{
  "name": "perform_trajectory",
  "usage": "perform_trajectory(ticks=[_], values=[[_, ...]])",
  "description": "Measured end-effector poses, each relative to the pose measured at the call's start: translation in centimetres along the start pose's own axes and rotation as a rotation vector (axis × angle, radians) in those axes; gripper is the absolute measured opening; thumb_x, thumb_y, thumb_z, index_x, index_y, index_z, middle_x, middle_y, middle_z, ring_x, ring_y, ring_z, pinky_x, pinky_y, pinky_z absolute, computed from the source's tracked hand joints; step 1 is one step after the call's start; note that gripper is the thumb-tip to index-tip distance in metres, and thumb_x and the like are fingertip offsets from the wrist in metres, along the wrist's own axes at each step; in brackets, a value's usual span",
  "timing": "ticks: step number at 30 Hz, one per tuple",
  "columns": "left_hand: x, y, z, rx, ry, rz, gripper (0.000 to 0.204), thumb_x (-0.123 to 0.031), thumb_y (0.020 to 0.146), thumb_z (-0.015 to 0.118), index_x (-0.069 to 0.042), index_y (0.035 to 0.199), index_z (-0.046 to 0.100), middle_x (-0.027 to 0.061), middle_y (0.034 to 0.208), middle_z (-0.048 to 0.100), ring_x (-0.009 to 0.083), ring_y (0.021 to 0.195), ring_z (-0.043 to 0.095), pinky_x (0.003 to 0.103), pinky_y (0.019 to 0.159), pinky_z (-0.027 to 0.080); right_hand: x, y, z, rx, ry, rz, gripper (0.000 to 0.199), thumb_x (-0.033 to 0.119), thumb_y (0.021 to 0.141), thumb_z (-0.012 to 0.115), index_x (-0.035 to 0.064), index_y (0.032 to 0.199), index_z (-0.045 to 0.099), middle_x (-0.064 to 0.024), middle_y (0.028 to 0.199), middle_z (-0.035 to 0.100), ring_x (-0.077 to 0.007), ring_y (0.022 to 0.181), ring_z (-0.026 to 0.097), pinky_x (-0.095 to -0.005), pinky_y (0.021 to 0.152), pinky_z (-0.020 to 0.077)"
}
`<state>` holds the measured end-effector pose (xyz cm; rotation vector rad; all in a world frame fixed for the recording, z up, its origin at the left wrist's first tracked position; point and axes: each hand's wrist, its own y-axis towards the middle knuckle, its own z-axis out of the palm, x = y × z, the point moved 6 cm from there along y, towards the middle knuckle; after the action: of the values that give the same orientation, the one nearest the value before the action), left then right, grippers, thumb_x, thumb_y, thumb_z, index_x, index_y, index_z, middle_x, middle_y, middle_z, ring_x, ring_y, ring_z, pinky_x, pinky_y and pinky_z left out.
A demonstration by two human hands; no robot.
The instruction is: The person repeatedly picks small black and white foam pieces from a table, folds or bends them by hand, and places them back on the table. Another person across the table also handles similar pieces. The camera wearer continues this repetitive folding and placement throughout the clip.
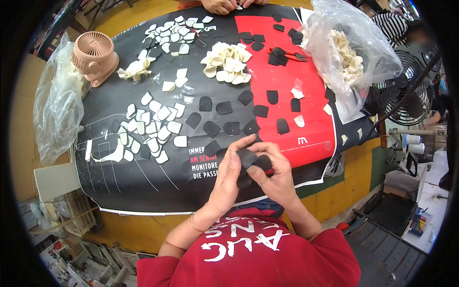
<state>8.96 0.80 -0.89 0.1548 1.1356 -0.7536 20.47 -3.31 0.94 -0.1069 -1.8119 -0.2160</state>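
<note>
Both my hands are in front of my chest at the table's near edge. Between them are several black rounded fabric pieces point(245, 159). My left hand point(226, 181) is closed on their left side, thumb up against them. From the right, my right hand point(276, 176) grips the same pieces, one sticking out past its fingers; its lower fingers are partly hidden. Just beyond lie similar black tabs point(231, 128), spread singly over the black and red parts of the sheet point(306, 129). A loose heap of white rounded tabs point(163, 132) is to the left.
A pink fan point(95, 55) and a clear plastic bag point(57, 105) stand at the left. Cream pieces point(226, 62) are heaped mid-table. Red-handled pliers point(292, 54) lie far right, near a bag of cream pieces point(346, 57). Another person's hands point(224, 5) work at the far edge.
</note>
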Motion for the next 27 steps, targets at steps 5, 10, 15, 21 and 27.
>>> perform_trajectory(ticks=[5,10,15,21,27], values=[[-0.7,0.3,0.1,0.065,0.015,-0.019,0.050,-0.036,0.106,0.047,0.001,0.140,0.046,0.0075,0.115,0.062,0.0122,0.095,0.061,0.029,0.085,0.051,1.4,0.7,-1.1,-0.118,-0.225,-0.075,0.030,0.022,0.091,0.073,-0.0019,0.107,0.064,-0.0119,0.104,0.061,-0.0247,0.091,0.062,-0.0353,0.078,0.0499],[-2.1,1.1,-1.5,-0.056,-0.151,0.065,0.040,-0.027,0.104,0.049,0.001,0.132,0.054,0.0128,0.111,0.064,0.0161,0.087,0.064,0.030,0.071,0.054,1.7,1.8,-1.3,-0.157,-0.089,-0.044,0.013,0.004,0.087,0.073,-0.0040,0.096,0.068,-0.0107,0.093,0.064,-0.0165,0.077,0.063,-0.0275,0.069,0.0503],[-2.2,1.5,-2.5,-0.121,-0.198,0.040,0.028,-0.020,0.096,0.051,0.001,0.114,0.057,0.0114,0.100,0.063,0.0171,0.077,0.062,0.029,0.062,0.051,1.5,2.3,-1.4,-0.127,0.027,-0.002,0.013,0.004,0.089,0.071,-0.0050,0.098,0.071,-0.0114,0.089,0.068,-0.0141,0.073,0.063,-0.0264,0.068,0.0500],[-2.7,1.9,-2.5,-0.247,-0.130,0.179,0.018,-0.016,0.091,0.050,-0.002,0.101,0.055,0.0085,0.089,0.061,0.0140,0.064,0.054,0.026,0.057,0.044,1.4,2.2,-0.8,-0.138,0.156,0.042,0.021,0.001,0.089,0.069,-0.0050,0.109,0.070,-0.0096,0.094,0.067,-0.0129,0.081,0.062,-0.0253,0.071,0.0482],[-4.0,1.4,-1.8,-0.196,0.261,0.326,0.018,-0.011,0.093,0.059,0.002,0.105,0.059,0.0044,0.084,0.064,0.0086,0.072,0.057,0.023,0.065,0.046,1.0,3.0,-1.0,0.023,0.177,0.071,0.029,-0.001,0.084,0.073,-0.0038,0.112,0.068,-0.0090,0.102,0.064,-0.0143,0.094,0.060,-0.0276,0.084,0.0469]])
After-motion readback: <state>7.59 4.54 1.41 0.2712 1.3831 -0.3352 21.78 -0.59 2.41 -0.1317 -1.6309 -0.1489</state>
